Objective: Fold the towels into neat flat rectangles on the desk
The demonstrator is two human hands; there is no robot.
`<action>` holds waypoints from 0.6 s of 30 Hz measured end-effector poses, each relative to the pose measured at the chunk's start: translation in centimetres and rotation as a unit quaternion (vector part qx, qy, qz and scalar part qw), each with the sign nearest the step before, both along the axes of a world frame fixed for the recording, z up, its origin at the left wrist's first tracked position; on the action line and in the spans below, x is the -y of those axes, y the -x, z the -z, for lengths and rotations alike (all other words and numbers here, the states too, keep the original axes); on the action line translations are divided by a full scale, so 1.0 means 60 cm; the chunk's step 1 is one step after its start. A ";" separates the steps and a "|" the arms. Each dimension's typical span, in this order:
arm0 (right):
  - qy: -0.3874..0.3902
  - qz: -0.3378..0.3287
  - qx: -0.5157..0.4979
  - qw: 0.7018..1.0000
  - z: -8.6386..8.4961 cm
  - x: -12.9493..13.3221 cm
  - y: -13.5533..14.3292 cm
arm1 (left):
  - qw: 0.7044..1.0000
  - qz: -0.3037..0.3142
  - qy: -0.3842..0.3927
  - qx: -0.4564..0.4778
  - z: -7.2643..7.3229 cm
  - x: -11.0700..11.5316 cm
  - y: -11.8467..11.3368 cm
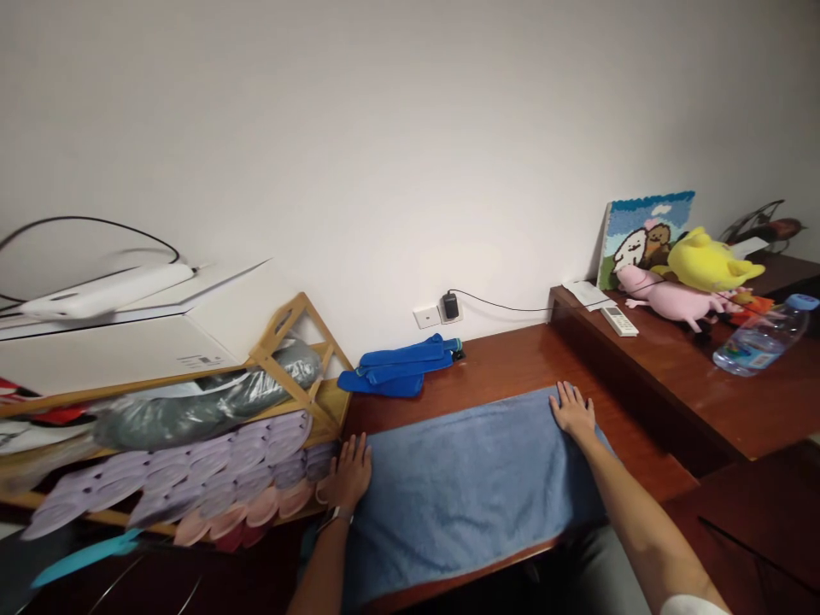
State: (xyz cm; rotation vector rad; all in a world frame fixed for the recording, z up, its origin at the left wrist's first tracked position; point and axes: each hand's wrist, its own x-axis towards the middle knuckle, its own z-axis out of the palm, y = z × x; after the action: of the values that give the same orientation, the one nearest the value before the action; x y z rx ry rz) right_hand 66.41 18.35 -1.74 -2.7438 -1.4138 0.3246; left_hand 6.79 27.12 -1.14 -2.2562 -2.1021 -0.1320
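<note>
A blue-grey towel point(461, 483) lies spread over the reddish-brown wooden desk point(512, 359), with a few wrinkles toward its near side. At the towel's left edge rests my left hand point(349, 471), palm down, fingers stretched forward; a watch is on that wrist. My right hand point(573, 412) is flat on the far right corner of the towel, its fingers spread. Beyond the towel, near the wall, sits a folded bright blue cloth point(403, 366).
Left stands a wooden rack point(301, 350) with lilac and pink slippers point(224, 474) and a white box point(115, 346) on top. Right, a raised wooden surface point(692, 376) bears a remote point(618, 321), plush toys point(672, 299) and a bottle point(756, 342). A black plug point(451, 303) sits in the wall socket.
</note>
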 end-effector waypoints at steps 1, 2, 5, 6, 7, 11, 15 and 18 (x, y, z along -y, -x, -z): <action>0.005 0.003 -0.003 1.000 -0.004 -0.002 0.000 | 1.000 -0.010 0.000 0.000 -0.005 0.000 -0.002; 0.009 0.005 -0.005 1.000 -0.009 -0.004 0.001 | 1.000 -0.016 -0.002 0.003 -0.011 0.000 -0.004; -0.026 -0.028 0.014 0.999 -0.025 -0.009 0.029 | 1.000 -0.009 -0.021 0.013 -0.028 0.001 -0.025; -0.054 -0.059 0.024 0.996 -0.029 -0.010 0.050 | 0.999 0.006 -0.029 0.018 -0.032 0.003 -0.041; -0.085 -0.101 0.030 0.991 -0.031 -0.009 0.078 | 0.999 0.031 -0.035 0.025 -0.034 0.006 -0.063; -0.145 -0.281 -0.013 0.949 -0.029 -0.005 0.227 | 0.977 0.206 -0.022 0.057 -0.018 0.030 -0.205; -0.131 -0.315 -0.044 0.939 -0.024 -0.007 0.302 | 0.958 0.278 0.005 0.066 0.007 0.042 -0.308; -0.116 -0.279 -0.038 0.953 -0.025 -0.005 0.239 | 0.973 0.224 0.008 0.055 0.006 0.033 -0.271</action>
State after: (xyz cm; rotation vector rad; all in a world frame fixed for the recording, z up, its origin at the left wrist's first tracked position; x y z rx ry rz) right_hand 52.05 18.64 -0.23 -2.0850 -2.0350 0.2518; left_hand 23.05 25.15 -1.50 -2.7516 -1.5979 -0.2636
